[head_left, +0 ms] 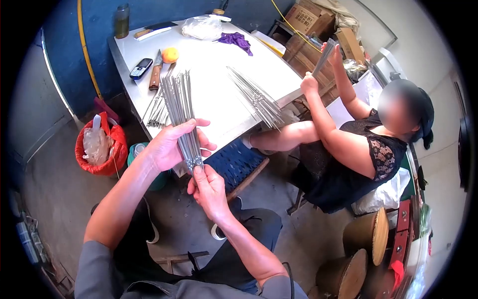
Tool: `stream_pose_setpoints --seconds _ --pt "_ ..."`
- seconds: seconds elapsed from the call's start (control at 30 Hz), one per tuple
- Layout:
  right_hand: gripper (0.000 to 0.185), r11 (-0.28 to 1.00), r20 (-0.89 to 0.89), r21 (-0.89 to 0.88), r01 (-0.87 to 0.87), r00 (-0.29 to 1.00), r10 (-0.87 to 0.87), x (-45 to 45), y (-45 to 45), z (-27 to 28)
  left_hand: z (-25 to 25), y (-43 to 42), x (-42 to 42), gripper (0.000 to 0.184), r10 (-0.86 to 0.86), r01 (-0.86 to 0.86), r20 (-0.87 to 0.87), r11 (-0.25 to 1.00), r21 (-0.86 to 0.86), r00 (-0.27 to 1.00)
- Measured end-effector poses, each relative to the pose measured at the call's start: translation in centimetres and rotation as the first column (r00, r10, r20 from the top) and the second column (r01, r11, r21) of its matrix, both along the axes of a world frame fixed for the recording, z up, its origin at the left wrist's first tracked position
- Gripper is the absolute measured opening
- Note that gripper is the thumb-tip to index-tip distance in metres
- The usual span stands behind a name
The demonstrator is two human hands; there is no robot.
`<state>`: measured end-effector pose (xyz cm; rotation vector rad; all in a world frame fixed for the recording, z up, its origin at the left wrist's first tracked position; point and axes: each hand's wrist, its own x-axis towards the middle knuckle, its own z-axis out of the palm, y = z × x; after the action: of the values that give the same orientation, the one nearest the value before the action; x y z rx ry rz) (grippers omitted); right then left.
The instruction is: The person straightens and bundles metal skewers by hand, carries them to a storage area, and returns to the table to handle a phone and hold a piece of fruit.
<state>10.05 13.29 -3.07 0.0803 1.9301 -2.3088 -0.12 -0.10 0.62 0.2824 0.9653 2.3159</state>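
Observation:
A bundle of thin metal rods stands upright between my hands, over the near edge of the white table. My left hand is wrapped round its middle, some fingertips showing past the right side. Lower down, my right hand pinches the looped bottom ends of the rods. Another pile of rods lies on the table just left of the bundle. A third, fanned-out pile rests at the table's right edge.
A phone, a knife, an orange fruit, a plastic bag and a purple cloth lie on the table. A co-worker sits at right, holding rods. A red-lined bin stands left.

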Motion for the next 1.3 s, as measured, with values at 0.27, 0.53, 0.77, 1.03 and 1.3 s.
stream_pose_setpoints --seconds 0.27,0.53,0.77,1.03,1.3 --pt "0.031 0.958 -0.159 0.287 0.017 0.987 0.03 0.6 -0.4 -0.7 -1.2 0.6 0.3 0.03 -0.11 0.08 0.181 0.983 0.163 0.977" --pt "0.025 0.93 -0.282 0.362 0.055 0.958 0.053 0.1 -0.6 1.0 0.4 0.3 -0.1 0.041 0.043 -0.062 0.146 0.991 0.123 0.988" --pt "0.02 0.87 -0.313 0.491 0.04 0.94 0.133 0.1 -0.2 0.8 1.1 -0.2 -0.7 0.04 0.122 -0.132 0.111 0.987 0.094 0.986" --pt "0.025 0.75 -0.357 0.653 0.107 0.917 0.179 0.4 -0.1 0.7 3.1 0.7 0.6 0.039 0.153 -0.153 0.014 0.988 -0.03 0.988" --pt "0.023 0.754 -0.459 0.635 0.168 0.867 0.194 0.8 0.4 1.5 10.1 1.1 1.0 0.041 0.289 -0.358 -0.374 0.925 -0.127 0.881"
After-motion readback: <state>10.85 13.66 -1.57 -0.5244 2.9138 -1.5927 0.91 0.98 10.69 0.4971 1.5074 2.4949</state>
